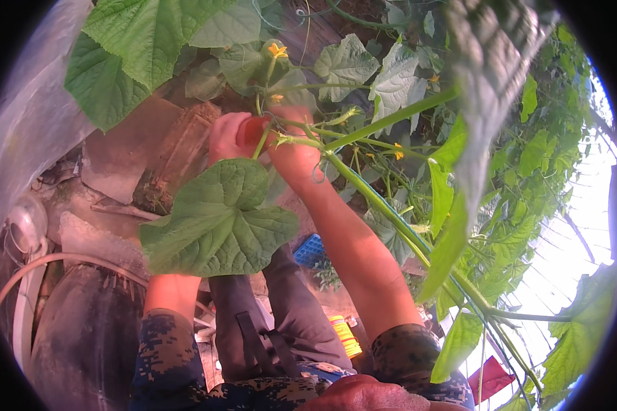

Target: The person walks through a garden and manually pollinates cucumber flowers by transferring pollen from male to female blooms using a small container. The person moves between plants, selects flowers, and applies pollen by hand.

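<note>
My left hand (224, 137) is up among the cucumber plants, its fingers curled beside a reddish surface that I cannot identify. A broad cucumber leaf (221, 226) hides most of my left forearm. Close by on the right, my right hand (294, 146) is partly covered by stems, and its fingertips cannot be made out. A thick cucumber vine (370, 192) with a blue-green string (398, 218) along it slants down to the right from the hands. A small young cucumber (342, 117) and a yellow flower (277, 50) are near them.
Bricks (182, 149) and broken slabs (110, 149) lie at the left, beside plastic sheeting (36, 97). A hose (77, 257) curves across the lower left. Below are a blue tray (311, 250) and a yellow spool (345, 336). A blurred leaf (486, 92) hangs close at the right.
</note>
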Tool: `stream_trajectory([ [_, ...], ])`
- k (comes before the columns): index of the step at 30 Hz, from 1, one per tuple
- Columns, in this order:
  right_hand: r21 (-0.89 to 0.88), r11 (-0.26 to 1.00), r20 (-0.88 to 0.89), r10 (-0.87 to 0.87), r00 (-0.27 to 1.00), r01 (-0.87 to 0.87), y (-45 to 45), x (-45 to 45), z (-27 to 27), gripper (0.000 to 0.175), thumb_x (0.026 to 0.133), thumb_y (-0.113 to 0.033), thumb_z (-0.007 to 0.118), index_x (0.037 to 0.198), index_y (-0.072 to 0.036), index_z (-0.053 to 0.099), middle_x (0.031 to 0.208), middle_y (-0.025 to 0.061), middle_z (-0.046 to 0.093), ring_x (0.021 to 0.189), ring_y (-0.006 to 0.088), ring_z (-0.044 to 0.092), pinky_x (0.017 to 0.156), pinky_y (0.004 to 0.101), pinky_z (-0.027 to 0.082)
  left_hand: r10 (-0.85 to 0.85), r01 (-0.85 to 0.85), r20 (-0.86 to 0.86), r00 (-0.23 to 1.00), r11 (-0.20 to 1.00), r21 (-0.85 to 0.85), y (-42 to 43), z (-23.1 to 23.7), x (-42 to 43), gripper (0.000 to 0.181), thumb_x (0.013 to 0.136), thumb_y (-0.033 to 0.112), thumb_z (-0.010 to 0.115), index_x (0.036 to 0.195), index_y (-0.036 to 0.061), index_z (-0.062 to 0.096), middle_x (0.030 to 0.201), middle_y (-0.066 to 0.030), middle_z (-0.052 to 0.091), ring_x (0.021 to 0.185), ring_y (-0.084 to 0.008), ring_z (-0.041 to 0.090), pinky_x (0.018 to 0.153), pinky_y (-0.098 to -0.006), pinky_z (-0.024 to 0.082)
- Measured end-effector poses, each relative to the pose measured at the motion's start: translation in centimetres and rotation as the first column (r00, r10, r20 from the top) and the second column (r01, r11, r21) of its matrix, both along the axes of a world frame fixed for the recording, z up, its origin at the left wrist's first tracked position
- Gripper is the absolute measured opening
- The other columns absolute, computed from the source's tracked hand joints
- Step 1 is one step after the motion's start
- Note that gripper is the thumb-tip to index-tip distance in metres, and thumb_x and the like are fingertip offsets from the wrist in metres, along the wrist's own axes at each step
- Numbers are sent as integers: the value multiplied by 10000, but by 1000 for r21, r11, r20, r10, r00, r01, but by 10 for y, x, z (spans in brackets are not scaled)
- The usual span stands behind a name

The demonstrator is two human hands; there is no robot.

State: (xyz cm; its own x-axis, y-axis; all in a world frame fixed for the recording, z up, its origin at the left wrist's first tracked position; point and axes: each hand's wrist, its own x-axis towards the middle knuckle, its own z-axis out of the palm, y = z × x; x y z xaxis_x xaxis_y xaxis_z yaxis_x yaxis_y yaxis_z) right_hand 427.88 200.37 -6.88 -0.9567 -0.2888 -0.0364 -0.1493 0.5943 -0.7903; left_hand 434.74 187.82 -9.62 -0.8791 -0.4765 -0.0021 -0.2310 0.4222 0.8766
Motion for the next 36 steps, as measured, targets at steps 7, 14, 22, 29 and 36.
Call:
stream_trajectory([
  [7, -17, 1000, 6, 18, 1000, -18, 4, 0, -1, 279, 861, -102, 766, 1128, -53, 700, 1032, 166, 675, 937, 351, 672, 786, 440, 550, -6, 7, 62, 998, 1000, -21, 1, 27, -1, 493, 746, 135, 880, 1193, 57, 687, 1176, -167, 619, 1096, -372, 617, 931, -445, 521],
  [14, -138, 989, 249, -12, 968, 48, 14, 0, 0, 362, 892, -125, 749, 1235, -44, 668, 1155, 165, 674, 1031, 306, 683, 869, 419, 555, -72, 71, 33, 997, 997, 25, -7, 21, 2, 509, 747, 135, 878, 1213, 73, 682, 1202, -165, 606, 1135, -369, 596, 961, -442, 505],
  [22, -65, 994, 624, -29, 781, 89, 50, -50, -24, 487, 954, -65, 666, 1423, -53, 534, 1306, 114, 653, 1139, 218, 653, 950, 368, 541, -37, 33, 63, 997, 997, 64, -20, 13, 15, 553, 739, 157, 877, 1248, 95, 670, 1224, -153, 599, 1163, -369, 581, 985, -451, 493],
  [29, -235, 938, 700, -17, 714, 253, 54, -113, -119, 501, 908, -173, 737, 1370, -23, 612, 1114, 104, 706, 929, 212, 697, 747, 382, 589, -113, 114, 29, 993, 992, -46, -30, -12, 17, 571, 710, 165, 912, 1227, 114, 675, 1231, -116, 602, 1148, -350, 594, 965, -445, 510],
  [36, -172, 949, 471, 314, 824, -263, 60, -143, -212, 358, 792, -70, 754, 1142, -28, 692, 935, 118, 714, 825, 259, 704, 713, 394, 570, -80, 79, 28, 996, 997, 9, -29, -10, 34, 672, 630, 160, 971, 1229, 107, 671, 1216, -111, 611, 1137, -337, 599, 974, -430, 517],
])
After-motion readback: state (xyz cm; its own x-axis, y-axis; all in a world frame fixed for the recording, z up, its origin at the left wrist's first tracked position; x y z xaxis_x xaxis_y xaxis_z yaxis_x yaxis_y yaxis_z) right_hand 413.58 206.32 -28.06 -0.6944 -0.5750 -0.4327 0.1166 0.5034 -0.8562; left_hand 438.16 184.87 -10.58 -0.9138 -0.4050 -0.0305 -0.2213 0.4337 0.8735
